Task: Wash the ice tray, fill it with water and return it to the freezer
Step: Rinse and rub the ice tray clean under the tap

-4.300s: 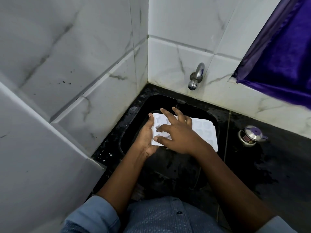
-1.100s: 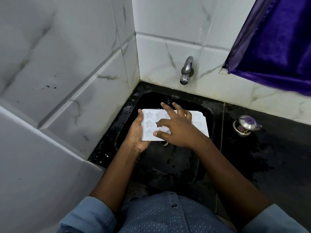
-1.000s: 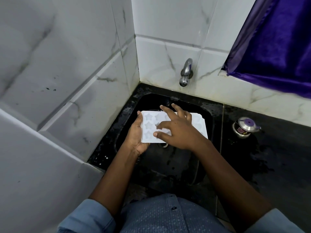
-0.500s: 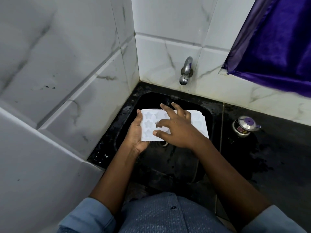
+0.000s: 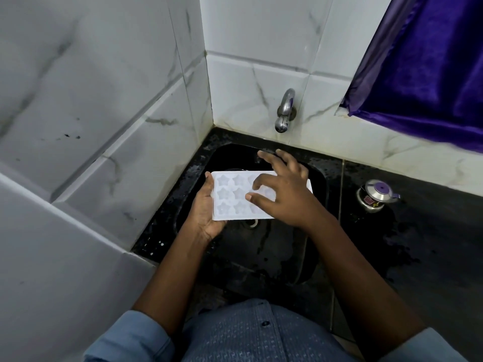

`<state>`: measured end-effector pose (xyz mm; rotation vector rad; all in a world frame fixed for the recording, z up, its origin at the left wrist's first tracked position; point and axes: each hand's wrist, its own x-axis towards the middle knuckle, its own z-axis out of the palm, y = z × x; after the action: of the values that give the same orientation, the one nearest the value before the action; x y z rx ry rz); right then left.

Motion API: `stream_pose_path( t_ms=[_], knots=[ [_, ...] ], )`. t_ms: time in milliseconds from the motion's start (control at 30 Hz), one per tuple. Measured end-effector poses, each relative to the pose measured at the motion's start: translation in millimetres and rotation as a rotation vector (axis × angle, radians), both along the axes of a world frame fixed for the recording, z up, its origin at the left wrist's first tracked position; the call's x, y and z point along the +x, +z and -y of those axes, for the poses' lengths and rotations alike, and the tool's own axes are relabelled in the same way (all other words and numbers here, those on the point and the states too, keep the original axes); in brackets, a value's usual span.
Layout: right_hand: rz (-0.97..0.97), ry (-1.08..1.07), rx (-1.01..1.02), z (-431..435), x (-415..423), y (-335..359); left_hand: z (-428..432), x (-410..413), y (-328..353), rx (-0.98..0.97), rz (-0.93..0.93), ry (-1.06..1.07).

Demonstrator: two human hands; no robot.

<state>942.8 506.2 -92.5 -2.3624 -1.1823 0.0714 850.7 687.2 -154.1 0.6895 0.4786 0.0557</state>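
A white ice tray (image 5: 231, 195) with star-shaped cells is held level over the black sink (image 5: 274, 246). My left hand (image 5: 206, 212) grips its left end from below, thumb on the edge. My right hand (image 5: 282, 192) hovers over the tray's right half with fingers spread; its fingertips rest on or just above the cells and hide that part of the tray. The steel tap (image 5: 285, 111) juts from the tiled wall above the sink, and no water is seen running from it.
White marble tiles wall in the left and back sides. A wet black counter (image 5: 418, 244) stretches to the right, with a small steel lidded pot (image 5: 376, 195) on it. A purple curtain (image 5: 423, 64) hangs at the upper right.
My right hand has lifted and spread its fingers, moving slightly right over the tray. The tray stays held by my left hand in about the same place.
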Motion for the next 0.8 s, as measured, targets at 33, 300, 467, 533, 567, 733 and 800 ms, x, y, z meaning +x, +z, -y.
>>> stream_pose_path(
  t_ms=[33, 300, 467, 533, 567, 733, 800],
  knots=[
    [0.000, 0.007, -0.074, 0.0, 0.0, -0.6, 0.5, 0.2, 1.4, -0.001, 0.004, 0.000],
    [-0.053, -0.019, -0.151, 4.5, -2.2, -1.5, -1.3, -0.6, 3.7, 0.024, -0.006, -0.001],
    [-0.055, 0.013, -0.227, 4.6, -2.1, -5.1, -0.7, 0.6, 5.1, 0.052, -0.017, -0.004],
    [-0.039, 0.002, -0.144, 5.4, -1.7, -6.6, -1.4, 0.5, 3.9, 0.054, -0.017, -0.006],
    [-0.031, -0.011, -0.125, 5.4, -1.5, -7.1, -1.4, 0.5, 3.7, 0.052, -0.017, -0.007],
    [-0.013, 0.004, -0.205, 3.8, -0.3, -10.9, -1.1, 3.0, 4.1, 0.048, -0.026, -0.009],
    [-0.019, -0.003, -0.153, 6.0, -0.2, -9.4, -0.6, 3.4, 4.3, 0.047, -0.022, -0.005]
  ],
)
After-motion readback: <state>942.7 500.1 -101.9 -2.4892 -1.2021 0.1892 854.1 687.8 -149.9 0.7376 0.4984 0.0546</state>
